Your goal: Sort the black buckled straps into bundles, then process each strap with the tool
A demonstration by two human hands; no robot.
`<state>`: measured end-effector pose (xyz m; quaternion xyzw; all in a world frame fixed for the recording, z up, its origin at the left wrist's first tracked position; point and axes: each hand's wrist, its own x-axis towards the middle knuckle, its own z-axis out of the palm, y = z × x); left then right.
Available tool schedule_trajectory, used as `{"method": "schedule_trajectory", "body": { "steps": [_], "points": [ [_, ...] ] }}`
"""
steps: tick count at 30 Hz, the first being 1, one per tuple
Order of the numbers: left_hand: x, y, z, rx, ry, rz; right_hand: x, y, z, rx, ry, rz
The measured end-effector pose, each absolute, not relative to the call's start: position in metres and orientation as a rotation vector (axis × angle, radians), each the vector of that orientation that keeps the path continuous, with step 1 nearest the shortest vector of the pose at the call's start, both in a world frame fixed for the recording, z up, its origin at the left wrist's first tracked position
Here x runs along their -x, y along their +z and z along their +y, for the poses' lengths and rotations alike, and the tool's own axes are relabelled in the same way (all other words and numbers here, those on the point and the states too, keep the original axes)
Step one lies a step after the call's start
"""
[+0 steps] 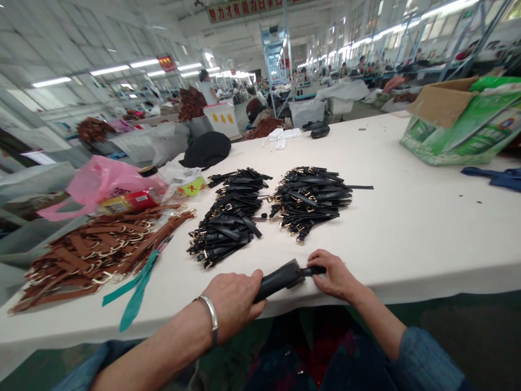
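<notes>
At the table's front edge, my left hand [235,300], with a silver bangle on the wrist, is closed round a thick black bundle [280,279] that looks like stacked flat leather strips. Its right end narrows to a thin black strap [311,271]. My right hand [332,275] pinches this strap between thumb and fingers. Beyond my hands lie two heaps of short black straps with gold buckles, a left heap [228,214] and a right heap [311,196]. One strap sticks out to the right from the right heap.
Brown straps with metal rings [93,252] and a teal ribbon [140,290] lie left. Behind them are a pink bag [109,182] and a black cap [207,149]. White small boxes [280,138] stand at the back, a green carton [459,127] at right, on the white table [407,233].
</notes>
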<state>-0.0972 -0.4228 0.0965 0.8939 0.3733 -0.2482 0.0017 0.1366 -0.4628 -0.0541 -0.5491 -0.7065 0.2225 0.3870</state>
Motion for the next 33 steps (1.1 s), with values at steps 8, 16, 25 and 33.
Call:
{"method": "schedule_trajectory", "body": {
  "steps": [8,16,25,33],
  "points": [
    [0.095,0.086,-0.419,-2.723,-0.649,1.214,-0.137,-0.054,-0.463,1.404,0.579,-1.777],
    [0.121,0.096,-0.41,-2.681,-0.666,1.263,-0.136,-0.053,-0.464,1.415,0.577,-1.787],
    [0.09,0.091,-0.423,-2.736,-0.761,1.225,-0.137,-0.054,-0.463,1.399,0.587,-1.783],
    [0.121,0.092,-0.412,-2.599,-0.652,1.352,-0.138,-0.054,-0.464,1.372,0.567,-1.784]
  ]
}}
